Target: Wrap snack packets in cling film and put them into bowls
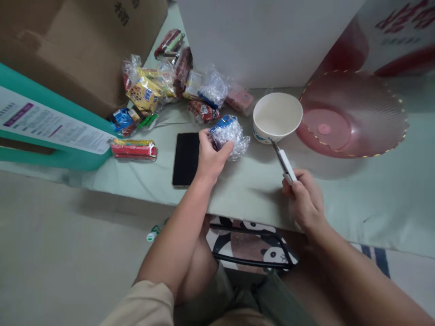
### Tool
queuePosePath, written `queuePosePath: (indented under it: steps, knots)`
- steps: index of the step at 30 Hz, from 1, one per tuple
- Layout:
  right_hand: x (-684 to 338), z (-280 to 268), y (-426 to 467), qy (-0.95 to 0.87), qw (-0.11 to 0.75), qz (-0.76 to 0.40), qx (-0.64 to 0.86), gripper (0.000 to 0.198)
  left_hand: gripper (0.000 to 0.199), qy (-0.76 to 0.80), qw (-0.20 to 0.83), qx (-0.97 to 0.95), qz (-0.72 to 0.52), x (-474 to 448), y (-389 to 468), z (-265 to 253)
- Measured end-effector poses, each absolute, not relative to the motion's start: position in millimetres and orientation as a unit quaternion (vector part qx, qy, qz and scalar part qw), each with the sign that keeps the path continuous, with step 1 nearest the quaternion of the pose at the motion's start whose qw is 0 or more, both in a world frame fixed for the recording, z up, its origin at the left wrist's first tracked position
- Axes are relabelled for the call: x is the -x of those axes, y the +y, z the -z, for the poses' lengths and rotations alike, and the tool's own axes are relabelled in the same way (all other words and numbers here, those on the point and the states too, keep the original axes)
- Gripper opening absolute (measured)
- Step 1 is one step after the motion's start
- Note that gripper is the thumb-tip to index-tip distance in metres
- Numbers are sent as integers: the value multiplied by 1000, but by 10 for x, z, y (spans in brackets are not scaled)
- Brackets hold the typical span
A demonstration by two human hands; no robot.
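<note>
My left hand (215, 154) is closed around a bubble-wrapped packet (231, 136) with a blue end, held above the table. In my right hand (304, 197) is a utility knife (284, 163) with a white handle, its blade pointing up and left. The blade tip shows just in front of a white paper bowl (277, 117) with blue print; whether they touch I cannot tell. A dark phone (185, 159) lies flat by my left hand, which partly covers it.
Several wrapped snacks (144, 94) lie heaped at the back left, with a red packet (134, 150) nearer. A pink ribbed bowl (353, 115) stands tilted at right. A cardboard box (78, 45), a green carton (61, 122) and a white box (268, 40) border the table.
</note>
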State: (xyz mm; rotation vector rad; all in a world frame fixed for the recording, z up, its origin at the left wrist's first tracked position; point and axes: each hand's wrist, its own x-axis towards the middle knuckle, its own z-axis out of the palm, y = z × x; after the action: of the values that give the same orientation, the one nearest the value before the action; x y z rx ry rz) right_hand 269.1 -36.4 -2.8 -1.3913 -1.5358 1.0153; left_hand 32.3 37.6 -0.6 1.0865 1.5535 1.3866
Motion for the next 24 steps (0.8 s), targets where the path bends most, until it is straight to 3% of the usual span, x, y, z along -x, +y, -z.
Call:
queuePosePath:
  steps: [3,8,17,24]
  knots:
    - [-2544,-17,-383,-592,449,-409,529,24,75,584,370,-498,-524,-253,302,22]
    - [-2330,-78,-323,-649,469,-336,496,30,58,502,404,-586,-491,-227,186,0]
    - [-2319,-79,-200,-723,412,-251,495,36,54,418,386,-622,-538,-245,280,27]
    - [-2708,-47,-206,-767,349,-183,506,33,69,459,375,-559,-580,1,404,97]
